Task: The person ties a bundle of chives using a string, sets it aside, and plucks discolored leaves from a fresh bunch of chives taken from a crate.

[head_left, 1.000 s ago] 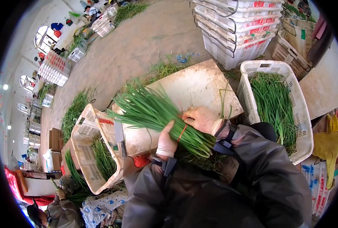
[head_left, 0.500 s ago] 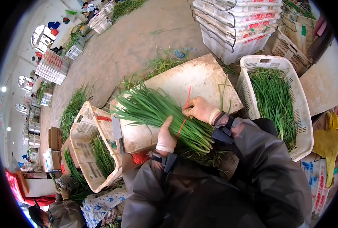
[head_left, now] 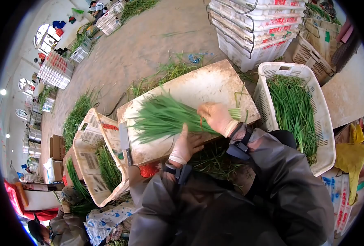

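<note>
A bunch of green chives (head_left: pixel 161 119) lies on the worn white board, its leafy tips to the left and pale cut stems to the right. A thin red tie (head_left: pixel 201 122) goes round it close to my right hand. My gloved right hand (head_left: pixel 218 117) lies over the stem half with its fingers curled on the bunch, slightly smeared by motion. At the board's near edge my gloved left hand (head_left: pixel 185 146) has its fingers spread, the thumb up by the leaves. A knife (head_left: pixel 125 141) rests along the board's left edge.
The board (head_left: pixel 216 78) stands between a white crate (head_left: pixel 329 135) of chives at right and a tilted crate (head_left: pixel 83 151) at left. Stacked crates (head_left: pixel 251 37) rise behind. Loose greens (head_left: pixel 169 76) litter the floor. Another person (head_left: pixel 65 229) sits at lower left.
The bunch has turned flatter and come down onto the board. My left hand has let go, its fingers opening. My right hand has moved from the tie's loose end to over the stems.
</note>
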{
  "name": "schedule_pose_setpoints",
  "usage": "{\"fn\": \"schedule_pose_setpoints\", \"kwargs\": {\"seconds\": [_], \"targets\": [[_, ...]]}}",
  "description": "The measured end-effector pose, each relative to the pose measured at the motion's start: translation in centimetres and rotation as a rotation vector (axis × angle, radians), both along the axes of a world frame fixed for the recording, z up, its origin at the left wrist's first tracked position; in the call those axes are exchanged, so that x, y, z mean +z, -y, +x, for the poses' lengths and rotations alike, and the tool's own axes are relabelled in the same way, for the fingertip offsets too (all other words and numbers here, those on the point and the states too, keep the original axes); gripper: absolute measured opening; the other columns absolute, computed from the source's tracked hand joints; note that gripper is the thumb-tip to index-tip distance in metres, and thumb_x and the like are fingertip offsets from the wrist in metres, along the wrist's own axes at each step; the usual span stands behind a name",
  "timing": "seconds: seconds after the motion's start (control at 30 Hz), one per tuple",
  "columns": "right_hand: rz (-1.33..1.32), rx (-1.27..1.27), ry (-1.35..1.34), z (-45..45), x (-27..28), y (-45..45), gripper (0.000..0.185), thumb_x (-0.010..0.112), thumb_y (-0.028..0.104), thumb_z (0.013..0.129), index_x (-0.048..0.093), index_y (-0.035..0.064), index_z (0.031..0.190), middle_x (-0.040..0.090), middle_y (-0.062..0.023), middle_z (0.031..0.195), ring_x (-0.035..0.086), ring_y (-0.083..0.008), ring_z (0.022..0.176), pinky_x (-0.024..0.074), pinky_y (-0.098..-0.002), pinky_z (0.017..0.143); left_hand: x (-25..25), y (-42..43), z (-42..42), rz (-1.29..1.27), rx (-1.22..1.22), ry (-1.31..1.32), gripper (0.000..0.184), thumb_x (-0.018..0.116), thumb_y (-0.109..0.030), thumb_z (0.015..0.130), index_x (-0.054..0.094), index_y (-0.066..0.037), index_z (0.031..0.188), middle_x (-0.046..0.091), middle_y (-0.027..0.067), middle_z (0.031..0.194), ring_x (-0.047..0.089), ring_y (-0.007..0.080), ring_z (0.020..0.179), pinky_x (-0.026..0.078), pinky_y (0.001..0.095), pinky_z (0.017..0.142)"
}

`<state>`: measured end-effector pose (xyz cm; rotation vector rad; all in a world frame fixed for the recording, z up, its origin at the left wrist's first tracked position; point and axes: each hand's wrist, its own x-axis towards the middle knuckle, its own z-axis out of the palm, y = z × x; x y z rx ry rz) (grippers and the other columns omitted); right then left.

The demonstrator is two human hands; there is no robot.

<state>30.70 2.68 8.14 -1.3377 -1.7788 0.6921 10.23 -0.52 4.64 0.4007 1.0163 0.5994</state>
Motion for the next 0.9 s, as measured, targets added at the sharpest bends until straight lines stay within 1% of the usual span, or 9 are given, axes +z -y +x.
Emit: {"fn": "schedule_pose_setpoints", "kwargs": {"seconds": [0.07, 0.17, 0.2, 0.3, 0.33, 0.37, 0.5, 0.77, 0.9], "targets": [[0.135, -0.016, 0.185, 0.0, -2.2, 0.3, 0.012, 0.067, 0.014, 0.093, 0.071, 0.0046, 0.097, 0.071, -0.0164, 0.091, 0.068, -0.037, 0.084, 0.0545, -0.0418, 0.075, -0.5, 0.3, -0.1, -0.035, 0.01, -0.051, 0.083, 0.058, -0.062, 0.098, 0.043, 0.003, 0.148, 0.056, 0.0237, 0.142, 0.058, 0.037, 0.125, 0.048, 0.0493, 0.104], [0.099, -0.066, 0.178, -0.4, -2.3, 0.7, 0.011, 0.065, 0.014, 0.092, 0.071, 0.0057, 0.098, 0.07, -0.0165, 0.089, 0.067, -0.0386, 0.084, 0.0544, -0.0445, 0.076, 0.1, 0.8, -0.2, 0.307, -0.011, -0.285, 0.062, 0.069, -0.045, 0.098, 0.053, 0.0, 0.138, 0.062, 0.022, 0.132, 0.061, 0.0332, 0.121, 0.05, 0.0444, 0.103], [0.101, -0.06, 0.178, -0.6, -2.1, 1.0, 0.011, 0.065, 0.014, 0.092, 0.07, 0.0054, 0.098, 0.07, -0.0165, 0.089, 0.067, -0.0386, 0.084, 0.0545, -0.0444, 0.076, 0.7, 0.5, 0.2, 0.589, 0.038, -0.384, 0.047, 0.078, -0.021, 0.09, 0.059, -0.003, 0.129, 0.067, 0.0177, 0.123, 0.064, 0.0318, 0.113, 0.052, 0.0412, 0.099], [0.115, -0.031, 0.233, -1.5, -1.6, 2.9, 0.016, 0.064, 0.016, 0.093, 0.07, 0.0037, 0.1, 0.069, -0.0165, 0.09, 0.066, -0.0384, 0.087, 0.0545, -0.0449, 0.079, 4.5, 0.9, 0.4, 1.466, -0.008, -1.073, 0.063, 0.083, -0.011, 0.077, 0.057, -0.005, 0.134, 0.063, 0.0168, 0.129, 0.061, 0.0342, 0.117, 0.049, 0.043, 0.103], [0.11, -0.003, 0.259, -1.7, -1.9, 3.9, 0.017, 0.064, 0.017, 0.093, 0.069, 0.0032, 0.1, 0.069, -0.0164, 0.091, 0.066, -0.0383, 0.087, 0.0545, -0.0452, 0.078, 5.8, 0.6, 0.5, 1.647, -0.098, -1.232, 0.078, 0.084, -0.011, 0.066, 0.055, -0.008, 0.139, 0.057, 0.0162, 0.139, 0.053, 0.0371, 0.129, 0.04, 0.0497, 0.112], [0.107, 0.024, 0.285, -2.0, -2.2, 5.0, 0.018, 0.063, 0.018, 0.093, 0.069, 0.0028, 0.1, 0.069, -0.0164, 0.091, 0.066, -0.0383, 0.088, 0.0544, -0.0456, 0.078, 6.2, 0.8, 0.8, 1.61, -0.242, -1.34, 0.086, 0.084, -0.014, 0.065, 0.05, -0.009, 0.144, 0.049, 0.0164, 0.147, 0.042, 0.037, 0.142, 0.026, 0.0584, 0.12], [0.078, 0.097, 0.284, -2.7, -1.7, 8.1, 0.016, 0.061, 0.02, 0.094, 0.063, 0.0043, 0.091, 0.066, -0.0155, 0.085, 0.064, -0.0376, 0.083, 0.053, -0.047, 0.075, 4.2, 0.6, 1.6, 1.679, -0.546, -1.411, 0.081, 0.073, -0.016, 0.076, 0.045, -0.011, 0.151, 0.041, 0.0177, 0.158, 0.035, 0.037, 0.15, 0.019, 0.0615, 0.122], [0.005, 0.101, 0.258, -3.6, -3.1, 10.7, 0.018, 0.06, 0.021, 0.093, 0.064, 0.0054, 0.086, 0.068, -0.0146, 0.085, 0.066, -0.0369, 0.085, 0.0535, -0.048, 0.076, 0.6, -0.7, 2.4, 1.82, -0.79, -1.426, 0.079, 0.071, -0.021, 0.078, 0.045, -0.011, 0.152, 0.038, 0.0173, 0.16, 0.032, 0.036, 0.151, 0.02, 0.0637, 0.12], [-0.047, 0.135, 0.319, -4.1, -3.8, 11.4, 0.018, 0.06, 0.022, 0.092, 0.065, 0.0072, 0.083, 0.069, -0.013, 0.085, 0.067, -0.0354, 0.085, 0.0543, -0.046, 0.077, -1.9, -1.6, 2.7, 1.828, -0.858, -1.498, 0.065, 0.066, -0.023, 0.082, 0.051, -0.012, 0.143, 0.052, 0.0155, 0.149, 0.046, 0.0333, 0.141, 0.029, 0.0537, 0.12]]}}
